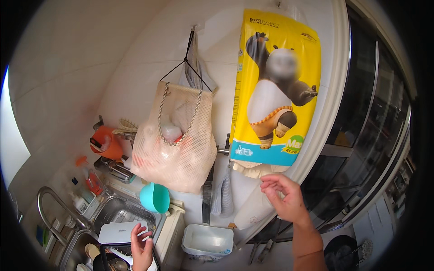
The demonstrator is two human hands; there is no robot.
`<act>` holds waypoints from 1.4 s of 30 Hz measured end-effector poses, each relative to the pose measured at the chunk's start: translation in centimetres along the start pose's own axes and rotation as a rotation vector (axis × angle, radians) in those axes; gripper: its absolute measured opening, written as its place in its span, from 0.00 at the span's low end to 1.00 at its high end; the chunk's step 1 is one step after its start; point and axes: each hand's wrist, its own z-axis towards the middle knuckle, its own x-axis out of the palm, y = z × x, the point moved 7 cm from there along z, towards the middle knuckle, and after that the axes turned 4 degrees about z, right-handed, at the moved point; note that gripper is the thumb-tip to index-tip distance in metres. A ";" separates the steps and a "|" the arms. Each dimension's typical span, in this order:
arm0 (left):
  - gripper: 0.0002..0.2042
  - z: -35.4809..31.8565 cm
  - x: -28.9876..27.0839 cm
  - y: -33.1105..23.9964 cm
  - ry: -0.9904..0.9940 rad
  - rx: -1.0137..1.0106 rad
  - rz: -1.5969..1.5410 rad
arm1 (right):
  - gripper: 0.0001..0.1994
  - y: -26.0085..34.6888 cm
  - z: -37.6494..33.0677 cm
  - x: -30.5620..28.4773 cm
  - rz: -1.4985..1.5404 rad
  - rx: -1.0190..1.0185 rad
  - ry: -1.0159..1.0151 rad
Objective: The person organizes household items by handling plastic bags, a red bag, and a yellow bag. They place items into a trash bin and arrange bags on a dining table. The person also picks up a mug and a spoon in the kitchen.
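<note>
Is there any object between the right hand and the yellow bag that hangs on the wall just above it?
Nothing visible stands between them. The right hand is raised with its fingers loosely bent, just under the lower edge of the yellow bag, and only bare wall shows in the gap. The mesh bag hangs further to the left, out of the way.

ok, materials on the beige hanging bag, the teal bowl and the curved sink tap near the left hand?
Beige mesh bag: looks like soft woven netting, matte; contents show through, and it sags.
Teal round bowl: probably plastic, with a smooth, even colour and a slight sheen.
Curved sink tap: metal, likely steel, brushed grey with highlights.
The left hand is nearest the sink; it touches none of the three.
</note>
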 end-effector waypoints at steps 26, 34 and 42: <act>0.39 5.3 7.7 -15.9 0.321 0.602 -0.308 | 0.10 5.9 3.4 11.0 0.561 0.160 0.527; 0.13 -2.1 6.9 -2.6 0.306 0.194 -0.089 | 0.11 -7.3 -13.6 16.9 0.945 0.633 0.406; 0.11 -6.5 4.1 6.0 0.067 -0.496 -0.656 | 0.19 -8.7 -18.9 20.0 0.949 0.917 0.477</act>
